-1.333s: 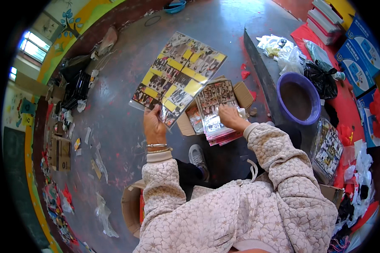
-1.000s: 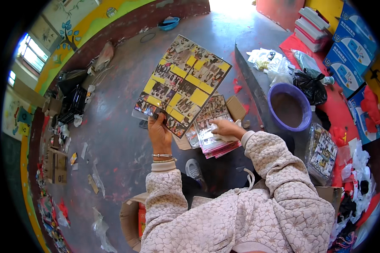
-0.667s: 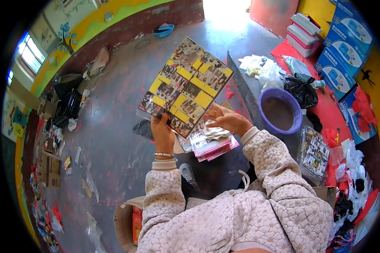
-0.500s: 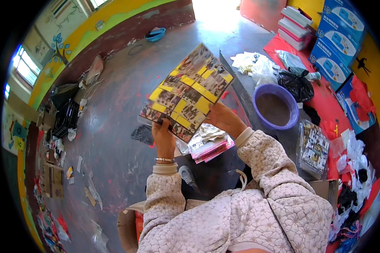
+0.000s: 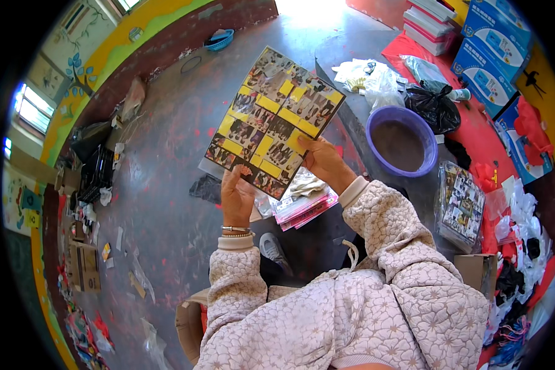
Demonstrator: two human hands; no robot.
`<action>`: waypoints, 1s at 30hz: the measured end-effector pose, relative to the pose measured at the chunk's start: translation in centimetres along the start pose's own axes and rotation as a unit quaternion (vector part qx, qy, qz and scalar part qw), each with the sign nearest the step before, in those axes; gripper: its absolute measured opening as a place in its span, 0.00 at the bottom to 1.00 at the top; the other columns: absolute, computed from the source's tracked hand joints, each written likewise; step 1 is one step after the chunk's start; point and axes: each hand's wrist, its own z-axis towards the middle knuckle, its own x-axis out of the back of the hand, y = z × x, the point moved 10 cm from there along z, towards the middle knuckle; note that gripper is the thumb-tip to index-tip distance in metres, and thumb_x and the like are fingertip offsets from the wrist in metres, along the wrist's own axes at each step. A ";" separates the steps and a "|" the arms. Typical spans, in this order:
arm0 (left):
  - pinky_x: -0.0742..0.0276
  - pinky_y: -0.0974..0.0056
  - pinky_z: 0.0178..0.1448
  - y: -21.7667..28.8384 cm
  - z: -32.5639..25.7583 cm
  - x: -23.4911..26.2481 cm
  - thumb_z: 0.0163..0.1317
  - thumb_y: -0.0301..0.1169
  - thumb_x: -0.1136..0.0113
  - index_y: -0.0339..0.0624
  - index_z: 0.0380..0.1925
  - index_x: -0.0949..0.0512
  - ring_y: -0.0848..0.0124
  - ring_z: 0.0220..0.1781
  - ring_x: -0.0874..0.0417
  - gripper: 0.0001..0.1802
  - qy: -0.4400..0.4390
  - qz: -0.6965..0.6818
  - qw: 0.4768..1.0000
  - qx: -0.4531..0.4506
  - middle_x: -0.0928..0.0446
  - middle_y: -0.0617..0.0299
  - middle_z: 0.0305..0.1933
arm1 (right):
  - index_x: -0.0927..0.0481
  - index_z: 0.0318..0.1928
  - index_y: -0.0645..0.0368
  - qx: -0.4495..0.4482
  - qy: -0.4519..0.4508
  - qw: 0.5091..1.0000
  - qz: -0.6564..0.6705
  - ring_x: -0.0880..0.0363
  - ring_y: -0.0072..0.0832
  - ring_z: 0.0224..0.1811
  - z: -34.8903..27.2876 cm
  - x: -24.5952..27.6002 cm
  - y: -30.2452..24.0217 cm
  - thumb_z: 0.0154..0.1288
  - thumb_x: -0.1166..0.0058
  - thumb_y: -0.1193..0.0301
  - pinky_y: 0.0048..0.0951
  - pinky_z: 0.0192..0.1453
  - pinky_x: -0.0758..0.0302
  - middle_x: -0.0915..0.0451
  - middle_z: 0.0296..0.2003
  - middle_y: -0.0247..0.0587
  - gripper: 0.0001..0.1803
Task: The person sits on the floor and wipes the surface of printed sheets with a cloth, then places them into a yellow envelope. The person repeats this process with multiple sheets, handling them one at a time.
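Both hands hold a large printed sheet point(image 5: 271, 123) of small pictures with yellow blocks, tilted above the floor. My left hand point(image 5: 236, 196) pinches its lower left edge, and my right hand point(image 5: 328, 163) grips the right edge, thumb on top. Below the sheet lies a pile of pink and white flat packets point(image 5: 303, 211), with a pale crumpled cloth or glove point(image 5: 308, 185) on it. The sheet hides part of that pile. A clear plastic edge point(image 5: 211, 168) shows beneath the sheet's left corner.
A purple basin point(image 5: 402, 142) of murky water stands at the right. Beyond it are a black plastic bag point(image 5: 433, 110) and blue boxes point(image 5: 486, 80). Wrapped picture sheets point(image 5: 459, 206) are stacked on the right. An open cardboard box point(image 5: 188, 320) is beside me, a black crate point(image 5: 97, 176) far left.
The sheet has turned to face me more squarely, and its pictures look sharper. My right thumb now lies over its face. Both hands keep their hold.
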 end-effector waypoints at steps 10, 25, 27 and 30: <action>0.31 0.78 0.23 3.2 -0.1 3.5 0.58 0.31 0.45 0.39 0.28 0.26 0.80 0.21 0.25 0.07 0.108 0.372 0.918 -0.084 0.23 0.61 0.26 | 0.27 0.45 0.63 0.075 0.035 0.996 -0.021 0.23 0.28 0.40 0.7 0.7 -1.3 0.61 0.54 0.75 0.30 0.42 0.24 0.22 0.39 0.39 0.12; 0.31 0.56 0.54 2.6 -0.4 0.7 0.60 0.53 0.56 0.31 0.50 0.33 0.62 0.52 0.28 0.33 -0.005 -0.012 0.991 0.135 0.30 0.46 0.50 | 0.25 0.40 0.68 -0.061 0.047 0.980 -0.184 0.20 0.29 0.31 -0.5 1.3 -3.9 0.60 0.54 0.75 0.27 0.35 0.23 0.21 0.34 0.46 0.10; 0.38 0.52 0.61 0.8 -1.0 -2.1 0.59 0.56 0.58 0.31 0.54 0.37 0.59 0.59 0.33 0.38 -0.135 -0.050 0.970 0.196 0.35 0.45 0.57 | 0.25 0.40 0.68 -0.087 0.050 0.975 -0.196 0.21 0.29 0.30 -1.0 0.7 -2.8 0.60 0.54 0.75 0.27 0.34 0.23 0.21 0.34 0.45 0.10; 0.27 0.60 0.51 -0.1 -2.1 -0.6 0.56 0.39 0.45 0.31 0.50 0.34 0.64 0.48 0.25 0.27 -0.073 0.134 0.971 0.183 0.28 0.51 0.49 | 0.25 0.40 0.68 -0.101 0.044 0.964 -0.243 0.21 0.27 0.30 -0.6 1.3 -1.2 0.60 0.53 0.74 0.26 0.34 0.24 0.21 0.33 0.44 0.11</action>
